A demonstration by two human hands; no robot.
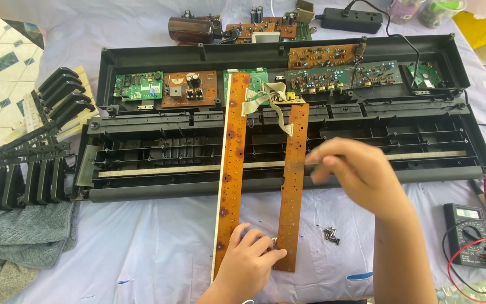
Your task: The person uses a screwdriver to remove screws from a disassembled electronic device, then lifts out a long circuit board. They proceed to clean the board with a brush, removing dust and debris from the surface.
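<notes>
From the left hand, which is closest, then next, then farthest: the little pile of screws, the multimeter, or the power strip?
Measured from the left hand:
1. Pile of screws, just to its right on the cloth.
2. Multimeter, at the right edge.
3. Power strip, at the top, behind the opened keyboard case.

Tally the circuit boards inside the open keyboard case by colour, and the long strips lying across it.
Green boards: 4
Brown boards: 2
Long brown strip boards: 2
Total: 8
The left hand touches the strips' near ends.
</notes>
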